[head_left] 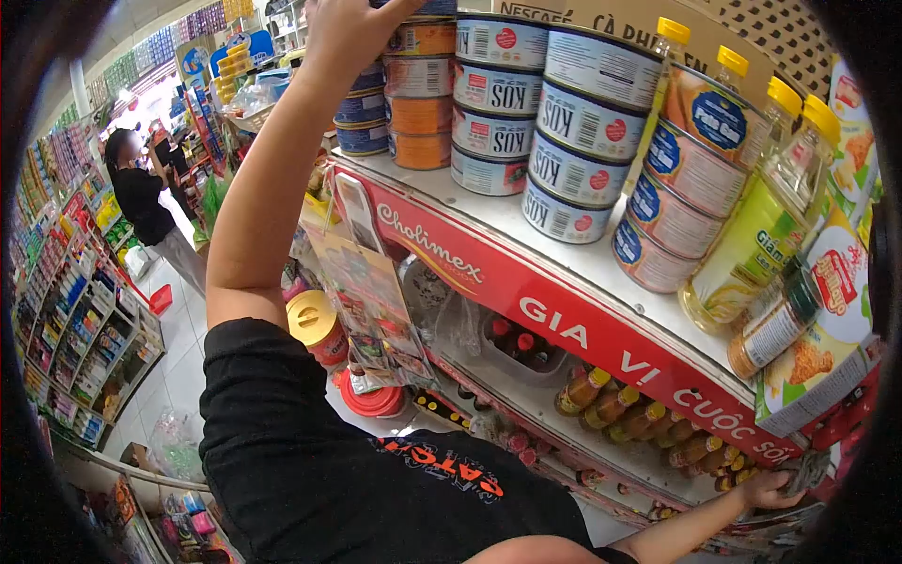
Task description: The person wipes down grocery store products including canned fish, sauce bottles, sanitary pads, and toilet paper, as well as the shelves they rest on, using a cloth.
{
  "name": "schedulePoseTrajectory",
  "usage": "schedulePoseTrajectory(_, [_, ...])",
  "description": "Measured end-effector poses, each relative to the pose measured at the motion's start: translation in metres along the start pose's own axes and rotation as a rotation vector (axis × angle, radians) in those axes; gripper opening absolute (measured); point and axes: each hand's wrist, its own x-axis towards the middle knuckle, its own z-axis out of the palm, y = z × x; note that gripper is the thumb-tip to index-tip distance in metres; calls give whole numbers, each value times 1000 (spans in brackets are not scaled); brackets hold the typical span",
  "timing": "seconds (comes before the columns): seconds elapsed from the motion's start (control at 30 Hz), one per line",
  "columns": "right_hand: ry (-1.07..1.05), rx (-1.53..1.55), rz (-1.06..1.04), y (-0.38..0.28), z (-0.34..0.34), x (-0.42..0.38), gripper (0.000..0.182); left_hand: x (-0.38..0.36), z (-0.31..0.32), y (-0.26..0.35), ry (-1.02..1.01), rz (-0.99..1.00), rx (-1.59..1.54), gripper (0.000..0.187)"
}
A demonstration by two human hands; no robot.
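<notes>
My left hand [349, 26] reaches up to the top edge of the view, beside the upper cans of a stack [418, 115] with orange and dark labels. Its fingers are mostly cut off by the frame. At the lower right, my right hand [769, 491] is closed on a crumpled grey cloth [806, 473], close to the end of the red shelf strip [564, 324]. Stacks of white-and-blue KOS cans [493, 89] and pink-and-blue cans [684, 193] stand along the shelf between my hands.
Yellow-capped bottles [752, 235], a dark-lidded jar [775, 324] and printed boxes [832, 329] stand on the right. Lower shelves hold sauce bottles [611, 409]. A hanging rack of packets [371, 301] juts out at left. Another person [146, 202] stands farther down the aisle.
</notes>
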Motion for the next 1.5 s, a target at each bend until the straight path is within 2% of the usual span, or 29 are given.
schedulePoseTrajectory(0.1, [17, 20, -19, -21, 12, 11, 48, 3, 12, -10, 93, 92, -55, 61])
schedulePoseTrajectory(0.27, [25, 21, -25, -34, 18, 16, 44, 3, 7, -6, -16, 86, 1, 65])
schedulePoseTrajectory(0.33, [41, 28, -5, -23, 14, 10, 42, 3, 6, 0, -71, 62, 87, 66])
schedulePoseTrajectory(0.43, [17, 160, -39, 4, 6, 7, 41, 2, 6, -1, -96, 45, 47, 66])
schedulePoseTrajectory(0.53, [-9, 18, 37, 26, -8, -5, 43, 1, 0, -1, -154, 58, 73, 67])
schedulePoseTrajectory(0.63, [-65, 27, 16, 38, -17, -11, 44, 5, -4, 3, -250, -9, 117, 67])
schedulePoseTrajectory(0.73, [-22, -18, 31, 49, -20, -18, 44, 5, 2, -1, -192, 42, 219, 68])
schedulePoseTrajectory(0.8, [10, -51, 171, 39, -22, -20, 44, 1, -1, -2, -188, 42, 166, 68])
schedulePoseTrajectory(0.87, [18, -58, 190, 25, -19, -16, 44, -1, -2, -2, -187, 43, 124, 68])
schedulePoseTrajectory(0.93, [-2, -32, 83, 17, -12, -10, 45, 0, -2, -2, -189, 34, 95, 68])
schedulePoseTrajectory(1.03, [-2, -68, 184, 8, -11, -7, 45, -6, -9, 10, -174, 11, 35, 66])
schedulePoseTrajectory(1.17, [-10, -83, 173, -11, -8, 2, 51, -4, -2, 4, -90, 60, 1, 62])
schedulePoseTrajectory(1.43, [-52, -206, 266, 18, -30, -9, 55, -6, 17, -13, 89, 176, 30, 56])
schedulePoseTrajectory(1.5, [-77, -219, 308, 22, -35, -10, 55, -5, 13, -12, 35, 170, 49, 54])
